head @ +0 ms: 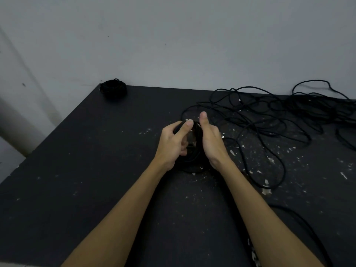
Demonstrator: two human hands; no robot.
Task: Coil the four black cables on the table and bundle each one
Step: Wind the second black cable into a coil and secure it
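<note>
A half-wound black cable coil (193,151) stands between my two hands at the middle of the black table (96,170). My left hand (173,143) grips its left side, index finger stretched over the top and the other fingers curled around the strands. My right hand (211,140) holds its right side with the thumb pointing up; its fingers are hidden behind the coil. Loose black cable (269,120) trails from the coil and lies tangled across the right of the table. A finished black bundle (113,89) sits at the far left corner.
A grey wall (173,45) rises behind the table's far edge. White paint flecks (266,190) dot the tabletop. A further stretch of black cable (300,220) runs off the near right edge. The table's left edge runs diagonally from the bundle toward me.
</note>
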